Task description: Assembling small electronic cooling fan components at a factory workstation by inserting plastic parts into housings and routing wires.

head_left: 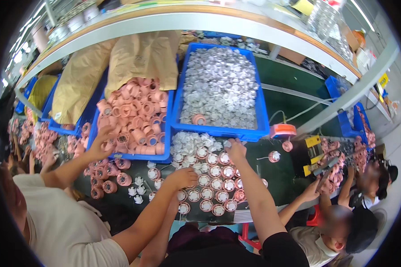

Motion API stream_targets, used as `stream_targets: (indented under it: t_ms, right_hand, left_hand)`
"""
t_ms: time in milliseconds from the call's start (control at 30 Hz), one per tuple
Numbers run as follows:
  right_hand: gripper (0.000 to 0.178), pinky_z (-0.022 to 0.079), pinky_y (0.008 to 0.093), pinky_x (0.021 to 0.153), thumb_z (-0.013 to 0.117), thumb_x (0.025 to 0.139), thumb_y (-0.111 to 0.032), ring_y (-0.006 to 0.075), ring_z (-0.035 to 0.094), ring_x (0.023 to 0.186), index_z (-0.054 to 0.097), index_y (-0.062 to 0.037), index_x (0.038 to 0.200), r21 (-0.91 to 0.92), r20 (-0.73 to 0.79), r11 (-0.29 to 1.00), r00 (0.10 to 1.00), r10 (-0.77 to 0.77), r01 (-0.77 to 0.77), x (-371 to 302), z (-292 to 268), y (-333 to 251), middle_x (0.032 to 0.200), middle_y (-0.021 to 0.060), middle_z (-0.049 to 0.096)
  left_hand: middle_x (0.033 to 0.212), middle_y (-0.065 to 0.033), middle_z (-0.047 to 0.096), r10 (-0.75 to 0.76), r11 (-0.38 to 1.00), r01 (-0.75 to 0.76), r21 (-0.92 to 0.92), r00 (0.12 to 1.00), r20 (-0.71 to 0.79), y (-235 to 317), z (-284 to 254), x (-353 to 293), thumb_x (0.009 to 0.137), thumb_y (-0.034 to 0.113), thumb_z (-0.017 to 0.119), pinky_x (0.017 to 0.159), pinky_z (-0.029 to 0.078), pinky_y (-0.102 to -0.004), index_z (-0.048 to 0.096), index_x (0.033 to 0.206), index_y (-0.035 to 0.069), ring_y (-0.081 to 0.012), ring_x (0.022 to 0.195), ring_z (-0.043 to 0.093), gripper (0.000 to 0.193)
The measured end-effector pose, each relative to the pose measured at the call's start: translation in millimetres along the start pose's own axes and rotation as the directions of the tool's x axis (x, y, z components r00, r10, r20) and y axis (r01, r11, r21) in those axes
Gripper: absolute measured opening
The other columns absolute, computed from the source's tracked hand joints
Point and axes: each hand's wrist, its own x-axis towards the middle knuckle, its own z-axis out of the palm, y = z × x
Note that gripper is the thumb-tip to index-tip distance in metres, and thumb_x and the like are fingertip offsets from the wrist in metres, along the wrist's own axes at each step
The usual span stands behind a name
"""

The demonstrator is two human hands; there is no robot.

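Your right hand, mid-frame, narrows its fingertips at a white piece beside the blue bin; grip unclear. A co-worker's arm hides your left hand; I can't tell its fingers.

Central blue bins: 2 (1 of pink housings, 1 of whitish discs). Large kraft bags: 2. Orange-cased device: 1.

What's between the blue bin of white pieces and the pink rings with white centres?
In the head view, loose white pieces lie between the blue bin and the pink rings.
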Motion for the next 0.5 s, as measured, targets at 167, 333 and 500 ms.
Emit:
stream_targets:
  t_ms: [167, 333, 500]
  right_hand:
    - [0.039, 0.045, 0.0414, 0.08, 0.073, 0.062, -0.027, 0.0299, 0.056, 0.096, 0.06, -0.0111, 0.096, 0.014, 0.029, 0.999, 0.999, 0.03, -0.03, -6.3, 7.1, 12.8, 0.103, 0.0124, 0.057]
    - [0.033, 0.048, 0.0388, 0.073, 0.074, 0.06, -0.017, 0.0314, 0.06, 0.084, 0.058, -0.0108, 0.089, 0.209, -0.001, 0.965, 0.987, 0.161, -0.157, -8.3, -4.4, 35.1, 0.089, 0.0126, 0.062]
    - [0.036, 0.046, 0.0388, 0.071, 0.072, 0.064, -0.016, 0.0306, 0.06, 0.079, 0.057, -0.0105, 0.096, 0.324, -0.275, 0.946, 0.958, 0.086, 0.007, -19.2, -16.7, 40.4, 0.084, 0.0127, 0.063]
  left_hand:
    - [0.106, -0.0066, 0.054, -0.25, 0.965, 0.241, -0.108, 0.964, -0.087, 52.6, -8.0, 5.9, 0.071, 0.013, 0.054, 0.082, 0.044, -0.0355, 0.057, 0.081, 0.008, -0.0229, 0.097, 0.054, 0.012]
    - [0.112, -0.016, 0.057, -0.849, 0.52, 0.786, -0.333, 0.435, -0.298, 185.0, -15.8, 24.2, 0.077, 0.005, 0.06, 0.093, 0.038, -0.044, 0.059, 0.105, 0.003, -0.03, 0.102, 0.055, 0.028]
    - [0.102, -0.0171, 0.061, -0.888, 0.439, 0.601, -0.667, 0.405, -0.219, 169.1, -23.3, 63.9, 0.081, 0.006, 0.057, 0.083, 0.046, -0.0358, 0.06, 0.101, -0.001, -0.0304, 0.096, 0.058, 0.022]
